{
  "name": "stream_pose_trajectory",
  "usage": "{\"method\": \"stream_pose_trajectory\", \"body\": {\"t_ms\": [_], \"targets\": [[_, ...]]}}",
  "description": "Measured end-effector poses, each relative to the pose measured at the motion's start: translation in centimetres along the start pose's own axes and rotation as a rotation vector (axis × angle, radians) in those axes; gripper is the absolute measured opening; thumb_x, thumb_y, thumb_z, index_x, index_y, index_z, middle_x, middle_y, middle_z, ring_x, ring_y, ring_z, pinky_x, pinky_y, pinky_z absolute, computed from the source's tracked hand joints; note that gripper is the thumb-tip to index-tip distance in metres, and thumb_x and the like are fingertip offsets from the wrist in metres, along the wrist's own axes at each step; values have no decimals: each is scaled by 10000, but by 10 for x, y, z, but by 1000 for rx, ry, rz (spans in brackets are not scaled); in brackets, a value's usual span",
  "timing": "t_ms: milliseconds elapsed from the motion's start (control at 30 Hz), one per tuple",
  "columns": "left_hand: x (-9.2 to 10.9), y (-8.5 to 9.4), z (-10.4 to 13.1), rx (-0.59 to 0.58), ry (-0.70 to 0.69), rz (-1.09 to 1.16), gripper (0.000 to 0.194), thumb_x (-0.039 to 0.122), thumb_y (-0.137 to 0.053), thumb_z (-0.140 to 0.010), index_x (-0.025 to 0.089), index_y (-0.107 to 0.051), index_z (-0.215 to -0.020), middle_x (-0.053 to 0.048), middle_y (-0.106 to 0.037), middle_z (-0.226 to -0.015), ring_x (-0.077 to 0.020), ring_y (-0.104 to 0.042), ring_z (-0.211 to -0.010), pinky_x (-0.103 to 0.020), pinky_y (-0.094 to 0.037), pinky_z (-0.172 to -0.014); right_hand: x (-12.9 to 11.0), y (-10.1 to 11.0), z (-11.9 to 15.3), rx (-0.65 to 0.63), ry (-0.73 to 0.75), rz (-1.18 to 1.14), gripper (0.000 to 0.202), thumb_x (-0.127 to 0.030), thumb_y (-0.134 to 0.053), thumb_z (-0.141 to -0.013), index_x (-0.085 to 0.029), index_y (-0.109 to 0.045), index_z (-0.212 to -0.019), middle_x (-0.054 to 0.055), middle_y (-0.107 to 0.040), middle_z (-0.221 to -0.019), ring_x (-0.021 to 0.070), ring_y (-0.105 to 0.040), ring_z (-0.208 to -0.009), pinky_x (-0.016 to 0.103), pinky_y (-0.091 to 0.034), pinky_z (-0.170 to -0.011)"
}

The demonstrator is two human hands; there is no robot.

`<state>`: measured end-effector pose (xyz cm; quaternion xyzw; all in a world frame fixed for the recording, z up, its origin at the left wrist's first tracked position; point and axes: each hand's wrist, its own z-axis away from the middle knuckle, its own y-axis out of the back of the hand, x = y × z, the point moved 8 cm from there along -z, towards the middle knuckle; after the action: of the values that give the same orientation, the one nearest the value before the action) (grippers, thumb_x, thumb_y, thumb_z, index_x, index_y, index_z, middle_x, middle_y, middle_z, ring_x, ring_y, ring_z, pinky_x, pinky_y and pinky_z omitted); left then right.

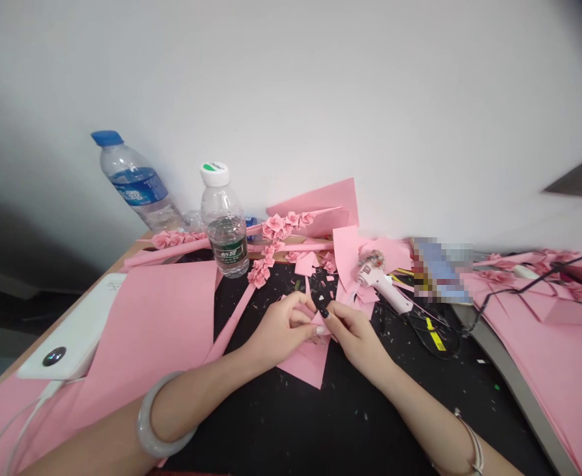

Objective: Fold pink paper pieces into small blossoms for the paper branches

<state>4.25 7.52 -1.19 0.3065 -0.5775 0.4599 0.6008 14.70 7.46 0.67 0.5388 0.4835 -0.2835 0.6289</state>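
Both of my hands meet over the black work surface (291, 423), pinching a small piece of pink paper (316, 320) between them. My left hand (283, 325) has its thumb and fingers closed on the paper from the left. From the right, my right hand (355, 334) grips it with thumb and forefinger. Fingers partly hide the piece, so its exact folds cannot be made out. Beneath the hands lies a flat pink sheet (313, 370). Just to the right is a white glue gun (390, 291), lying on its side with its nozzle toward my hands.
A clear water bottle (225, 231) and a tilted blue-capped bottle (135, 185) stand at the back left. Pink stems with folded paper flowers (273, 228) lie behind my hands. A white power bank (72, 330) sits left; pink sheets (568, 357) and a black cable (513, 291) are right.
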Motion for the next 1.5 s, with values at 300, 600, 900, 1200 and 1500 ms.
{"method": "stream_pose_trajectory", "body": {"t_ms": [300,600,900,1200,1500], "targets": [[-4,4,-5,13,62,94,148,228,-624,-708,116,-584,-797,-37,-680,-700,-187,-670,-635,-336,-538,-680,2,4,-1,37,15,130,301,-279,-367,-885,-197,-329,-598,-49,-342,-547,106,-339,-511,228,-266,-483],[-1,8,-3,33,65,-11,203,322,-592,-744,133,-546,-685,1,-613,-512,-151,-614,-416,-232,-485,-430,3,10,1,77,27,167,371,-353,-364,-892,-193,-305,-562,-50,-275,-522,98,-281,-487,234,-220,-462],[7,22,-6,107,-32,31,366,474,-438,-817,123,-540,-816,-13,-619,-571,-147,-622,-446,-245,-504,-464,-2,7,1,72,71,103,303,-290,-338,-905,-196,-346,-617,-40,-367,-562,108,-356,-517,231,-277,-491],[5,16,-8,6,-24,-4,205,323,-580,-764,123,-581,-807,-33,-664,-669,-154,-650,-597,-257,-511,-583,4,0,-1,-14,-17,-144,310,-352,-362,-898,-187,-398,-638,-45,-376,-550,94,-336,-487,225,-256,-450],[1,15,-9,-54,65,89,234,339,-607,-747,118,-626,-821,-54,-676,-685,-147,-650,-603,-258,-512,-615,9,-6,-4,-135,-57,-362,201,-372,-465,-846,-186,-471,-770,-47,-412,-585,76,-320,-460,206,-249,-425]]}}
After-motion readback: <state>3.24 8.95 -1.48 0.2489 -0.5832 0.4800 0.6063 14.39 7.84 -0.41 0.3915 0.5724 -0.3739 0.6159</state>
